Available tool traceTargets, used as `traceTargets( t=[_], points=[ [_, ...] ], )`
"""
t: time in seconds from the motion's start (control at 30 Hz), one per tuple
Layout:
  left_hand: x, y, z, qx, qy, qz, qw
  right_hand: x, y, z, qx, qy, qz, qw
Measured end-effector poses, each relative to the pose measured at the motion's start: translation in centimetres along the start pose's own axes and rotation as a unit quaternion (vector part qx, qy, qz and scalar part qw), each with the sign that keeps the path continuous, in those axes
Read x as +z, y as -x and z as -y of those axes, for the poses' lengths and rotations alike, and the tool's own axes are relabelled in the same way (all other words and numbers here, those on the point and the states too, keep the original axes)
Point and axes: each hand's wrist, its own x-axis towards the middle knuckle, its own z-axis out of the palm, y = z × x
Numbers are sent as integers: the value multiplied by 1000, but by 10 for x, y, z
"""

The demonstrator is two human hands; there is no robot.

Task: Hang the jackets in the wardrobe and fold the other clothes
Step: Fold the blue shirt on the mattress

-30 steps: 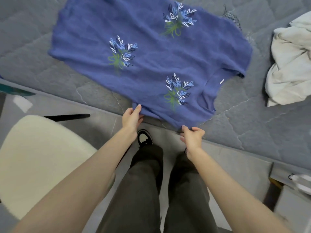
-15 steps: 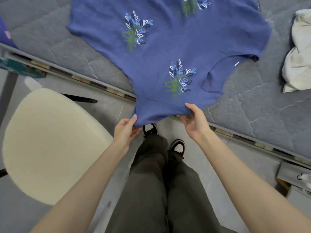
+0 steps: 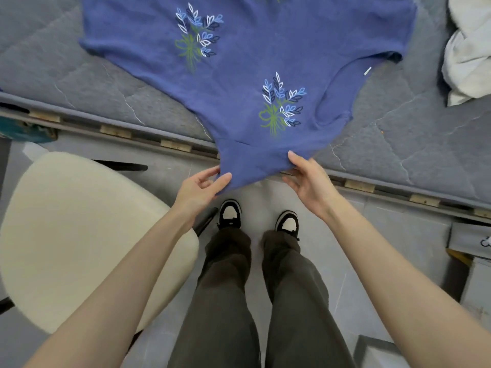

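Observation:
A blue T-shirt [image 3: 247, 62] printed with leafy flower sprigs lies spread on the grey quilted mattress [image 3: 398, 144]. One sleeve hangs over the bed's near edge. My left hand [image 3: 199, 185] pinches the sleeve's left corner between thumb and fingers. My right hand [image 3: 305, 176] grips the sleeve's right side, thumb on top and fingers underneath. A crumpled white garment [image 3: 467, 57] lies on the mattress at the far right.
A cream round chair [image 3: 79, 235] stands close at my left, next to my legs. The bed frame's slatted edge [image 3: 175, 146] runs across in front of my feet. Grey boxes [image 3: 470, 237] sit on the floor at the right.
The shirt has slid toward me, so its sleeve now hangs past the bed's edge. Both hands came back with it and I stepped back from the bed.

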Motion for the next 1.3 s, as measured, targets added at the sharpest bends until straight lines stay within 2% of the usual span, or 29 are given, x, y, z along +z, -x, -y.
traceTargets(
  t=[0.13, 0.27, 0.37, 0.5, 0.6, 0.7, 0.83, 0.9, 1.0, 1.13, 1.2, 1.3],
  points=[
    [-10, -8, 2, 5, -61, -10, 998, 12, -2, -6, -59, -129, -29, 990],
    [-17, -16, -3, -1, -106, 9, 994, 23, -5, -11, -71, -122, -72, 987],
    [-18, -23, -10, -1, -107, 11, 994, 24, -8, -10, -45, -108, -52, 992],
    [-20, -25, -18, 63, 0, -13, 998, 21, -11, -13, -26, -123, -46, 991],
    [-14, -24, -25, 46, 136, 22, 989, 23, -7, -21, -26, -172, -43, 984],
    [-5, -26, -27, 10, 185, 22, 982, 28, -3, -28, -32, -125, -55, 990],
    [-8, -26, -21, -21, 92, -34, 995, 25, 4, -30, 2, -34, -84, 996],
    [-14, -25, -23, -41, 39, -16, 998, 20, 9, -28, 32, 23, -82, 996],
    [-20, -23, -42, -100, 30, 39, 994, 18, 18, -18, 47, 70, -68, 994],
    [-12, -29, -82, -121, 42, 36, 991, 21, 21, 11, 110, 18, -59, 992],
    [-1, -39, -110, -108, 63, 72, 990, 24, 17, 32, 150, -14, -69, 986],
    [20, -62, -152, -78, 146, 158, 973, 21, 2, 67, 97, -228, -56, 967]
  ],
)
